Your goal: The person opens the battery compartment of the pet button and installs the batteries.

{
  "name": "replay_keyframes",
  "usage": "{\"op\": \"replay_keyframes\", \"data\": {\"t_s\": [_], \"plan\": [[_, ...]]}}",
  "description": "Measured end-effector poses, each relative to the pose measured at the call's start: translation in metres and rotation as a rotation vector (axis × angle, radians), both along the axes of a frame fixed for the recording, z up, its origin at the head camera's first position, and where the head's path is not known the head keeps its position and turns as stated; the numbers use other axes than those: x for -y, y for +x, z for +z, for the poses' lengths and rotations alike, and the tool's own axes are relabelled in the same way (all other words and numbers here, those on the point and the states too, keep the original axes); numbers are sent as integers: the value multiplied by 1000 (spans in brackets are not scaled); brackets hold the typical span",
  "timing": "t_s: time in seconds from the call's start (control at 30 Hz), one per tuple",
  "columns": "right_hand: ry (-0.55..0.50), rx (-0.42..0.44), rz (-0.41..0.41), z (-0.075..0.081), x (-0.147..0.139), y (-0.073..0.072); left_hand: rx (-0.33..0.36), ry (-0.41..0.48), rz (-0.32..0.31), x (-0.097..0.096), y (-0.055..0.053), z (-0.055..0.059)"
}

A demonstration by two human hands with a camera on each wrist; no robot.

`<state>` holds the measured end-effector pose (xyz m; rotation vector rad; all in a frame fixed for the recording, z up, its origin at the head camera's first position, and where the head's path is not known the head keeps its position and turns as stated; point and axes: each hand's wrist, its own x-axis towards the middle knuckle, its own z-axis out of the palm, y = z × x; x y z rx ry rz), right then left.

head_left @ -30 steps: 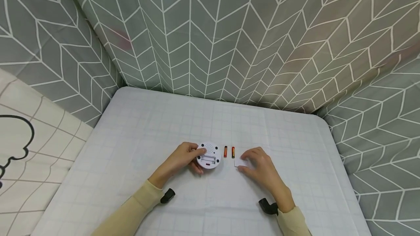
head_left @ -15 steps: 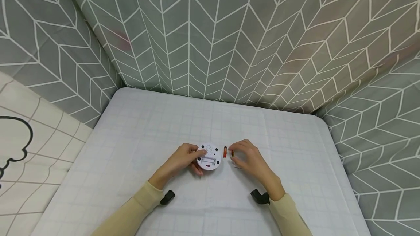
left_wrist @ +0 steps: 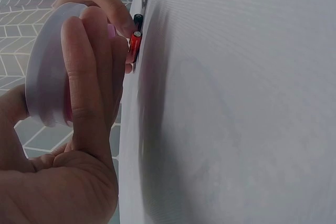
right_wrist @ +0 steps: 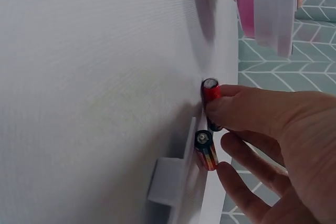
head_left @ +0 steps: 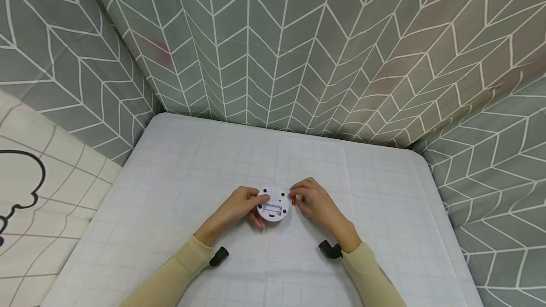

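Observation:
My left hand [head_left: 243,203] holds a round white device [head_left: 278,203] above the table, thumb on top and fingers beneath. Speaker holes, several dark feet and an uncovered battery compartment [head_left: 271,210] face up; no battery lies in it. Its other side is pink [right_wrist: 245,3] in the right wrist view. Just right of the device, my right hand [head_left: 314,202] pinches a red battery [right_wrist: 211,88] between thumb and fingers. A second battery [right_wrist: 206,153] lies close beside it, near the other fingers. The white battery cover [right_wrist: 170,179] lies near that battery, hidden under my hand in the head view.
A white cloth with faint grid lines covers the table [head_left: 204,155]. Grey-green patterned curtains [head_left: 273,51] hang behind it and on both sides. Black wrist camera mounts [head_left: 330,250] stick out by both wrists.
My right hand has left the white cover, moved left past the nearer battery and taken hold of the one closest to the device. My left hand keeps its hold on the device, almost unmoved.

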<state>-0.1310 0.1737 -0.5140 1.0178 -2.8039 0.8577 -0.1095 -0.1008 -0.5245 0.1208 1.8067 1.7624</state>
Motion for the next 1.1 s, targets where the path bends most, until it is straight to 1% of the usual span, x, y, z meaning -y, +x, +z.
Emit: {"op": "replay_keyframes", "data": {"t_s": [0.23,0.53,0.6,0.77,0.87,1.0,1.1], "plan": [[35,-57,18,-2,3,-2,-10,6,3,-1,0,1],[73,-68,-15,-7,4,-3,-3,5,9,0,1,1],[74,-81,-11,-7,4,-3,-5,8,7,0,1,0],[42,-146,23,-6,3,-3,-7,11,2,0,2,-3],[-2,-181,24,-2,2,-1,-1,7,7,0,2,-3],[-58,-184,14,4,-1,3,-7,3,4,0,2,-3],[-71,-182,19,8,-3,6,-15,7,-6,-2,1,-4]]}}
